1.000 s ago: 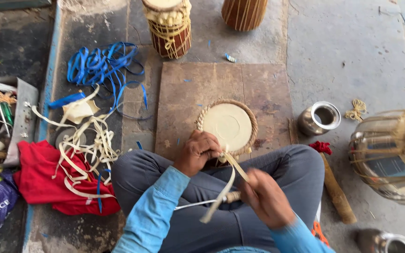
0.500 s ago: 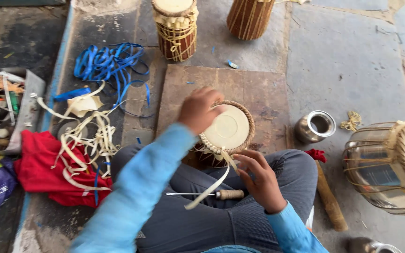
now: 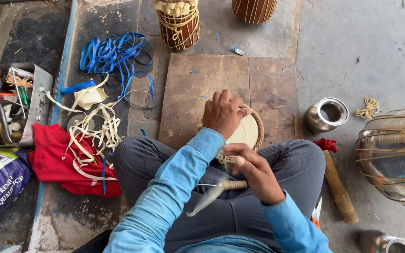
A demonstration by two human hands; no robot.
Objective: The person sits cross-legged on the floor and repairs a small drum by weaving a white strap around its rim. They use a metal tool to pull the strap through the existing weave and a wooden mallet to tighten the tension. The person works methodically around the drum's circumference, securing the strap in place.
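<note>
A brown square wooden board (image 3: pixel 198 93) lay on the floor. On it, just ahead of the knees, sat a round pale drumhead (image 3: pixel 248 131), the left hand (image 3: pixel 224 114) spread flat on top. Nearer, the right hand (image 3: pixel 255 173) had its fingers closed around a wooden-handled awl (image 3: pixel 233 185), lying crosswise.

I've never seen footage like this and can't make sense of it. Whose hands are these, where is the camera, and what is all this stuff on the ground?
The camera sits on a person's head and looks down, so the hands are the wearer's own; the person sits cross-legged on the floor. The left hand presses down on a round drum head with a woven rim, lying on a wooden board. The right hand grips a pale strap and a wooden-handled tool. Around them lie blue straps, pale strips on a red cloth, a tray of tools, a steel cup, a wooden mallet and several drums.
</note>
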